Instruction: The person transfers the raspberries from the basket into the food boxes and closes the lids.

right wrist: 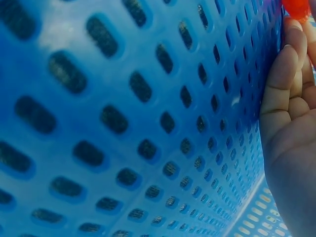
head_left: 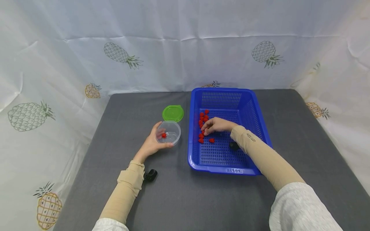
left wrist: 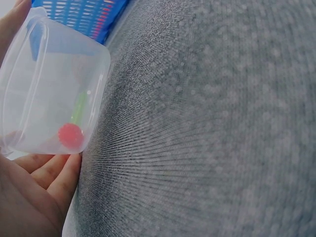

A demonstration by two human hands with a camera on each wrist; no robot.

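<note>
In the head view, my left hand (head_left: 153,142) grips a clear round plastic tub (head_left: 172,140), thumb on the near side and fingers around the far side. One small red raspberry-like piece (head_left: 163,135) lies inside the tub; its bumpy surface shows in the left wrist view (left wrist: 70,135). My right hand (head_left: 218,125) reaches into the blue basket (head_left: 225,170), fingertips down among several red pieces (head_left: 201,140) along its left side. In the right wrist view, the fingers meet at a red raspberry-like piece (right wrist: 297,9), seemingly pinched and partly cut off by the frame.
A green lid (head_left: 172,113) lies on the grey table (head_left: 185,205) just behind the tub. The basket's raised, slotted walls stand around my right hand. Black wrist-worn devices (head_left: 151,175) show beside both forearms. A pineapple-print cloth (head_left: 185,57) hangs behind the table.
</note>
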